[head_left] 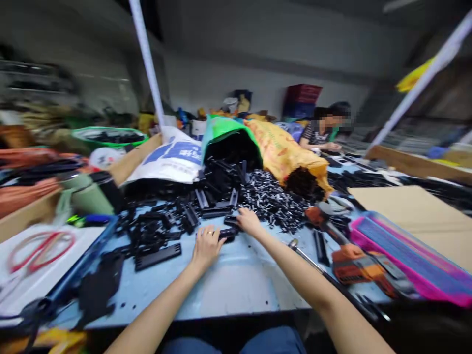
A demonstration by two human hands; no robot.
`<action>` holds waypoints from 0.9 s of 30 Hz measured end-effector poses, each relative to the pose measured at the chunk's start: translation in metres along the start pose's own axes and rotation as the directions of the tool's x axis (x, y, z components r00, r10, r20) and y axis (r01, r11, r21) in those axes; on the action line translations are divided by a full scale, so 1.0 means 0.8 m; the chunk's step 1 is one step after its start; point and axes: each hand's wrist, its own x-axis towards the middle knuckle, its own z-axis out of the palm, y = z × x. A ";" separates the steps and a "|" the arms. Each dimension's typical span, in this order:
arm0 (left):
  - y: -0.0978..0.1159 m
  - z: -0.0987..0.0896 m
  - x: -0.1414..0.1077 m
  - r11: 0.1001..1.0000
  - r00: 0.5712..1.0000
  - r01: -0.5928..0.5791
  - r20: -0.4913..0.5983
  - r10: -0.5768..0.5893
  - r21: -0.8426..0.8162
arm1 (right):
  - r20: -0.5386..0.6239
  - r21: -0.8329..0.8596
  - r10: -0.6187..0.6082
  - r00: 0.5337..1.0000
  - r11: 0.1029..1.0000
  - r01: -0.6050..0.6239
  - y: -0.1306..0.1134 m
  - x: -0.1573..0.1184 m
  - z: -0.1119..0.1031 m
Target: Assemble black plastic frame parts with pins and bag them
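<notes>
My left hand [206, 246] lies over one end of a long black plastic part [227, 235], its fingers and thumb closed around it, with a ring on one finger. Just beyond, my right hand [250, 221] grips the end of another black plastic part [231, 221] between bent fingers. Fingertips of both hands are partly hidden. Left of my hands lies a flat black slotted part [158, 256], beside a heap of small black pieces [151, 226]. Longer black parts [190, 219] and many small shiny pieces [265, 196] spread out in front.
White [173, 157], green [232, 130] and yellow [283, 147] sacks lie open at the back. An orange power tool [350, 263], a metal rod [306, 255] and a pink-rimmed tray [409, 260] are on the right. Red-handled scissors [40, 250] lie left. A person [324, 128] sits across.
</notes>
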 end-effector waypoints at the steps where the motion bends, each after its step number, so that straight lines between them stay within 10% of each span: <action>1: -0.014 -0.006 -0.010 0.999 0.999 0.041 -0.012 -0.041 0.004 | -0.003 0.033 -0.024 1.000 0.999 0.024 0.003 0.001 0.002; 10: -0.169 -0.030 -0.004 0.773 0.792 0.604 -0.038 -0.609 0.192 | -0.077 0.463 0.092 0.993 0.885 -0.047 0.011 -0.021 -0.001; 19: -0.177 -0.020 0.022 0.651 0.676 0.728 -0.066 -0.734 0.215 | 0.051 0.930 0.154 0.987 0.352 -0.103 -0.028 -0.085 -0.001; 24: -0.146 -0.064 -0.020 0.782 0.756 0.622 -0.283 -0.590 0.031 | -0.102 0.532 0.093 0.990 0.846 -0.025 -0.047 -0.139 0.009; 27: -0.101 -0.091 -0.036 0.864 0.754 0.434 -0.421 -0.504 -0.257 | -0.060 0.330 -0.111 0.992 0.936 0.125 -0.066 -0.164 0.012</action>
